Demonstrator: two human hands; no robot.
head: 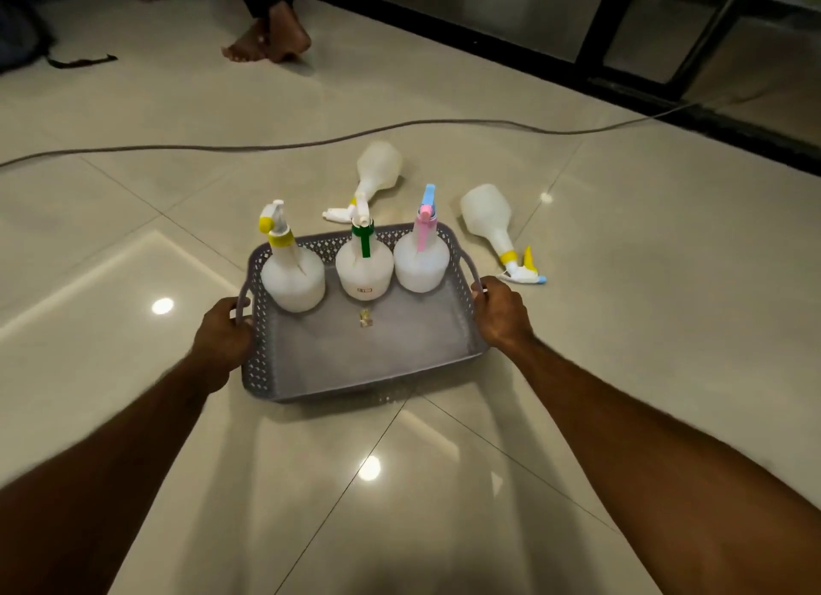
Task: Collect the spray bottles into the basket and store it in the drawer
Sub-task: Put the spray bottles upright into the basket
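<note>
i hold the basket point(355, 354) by its side handles, left hand point(224, 334) and right hand point(500, 312) each curled round one, both arms stretched forward. three spray bottles stand along its far edge: yellow-capped point(291, 274), green-capped point(364, 268), pink-capped point(421, 257). two more lie on the floor point(622, 283), one point(377, 168) beyond the far edge, one point(488, 214) off its right corner. collecting seems half done; next i should let go and pick those up.

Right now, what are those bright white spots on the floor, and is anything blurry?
Head view: the spots are ceiling-light glare on the glossy floor tiles; the left hand and forearm show motion blur; room edges are dim, and the wide lens bends the tile lines.
</note>
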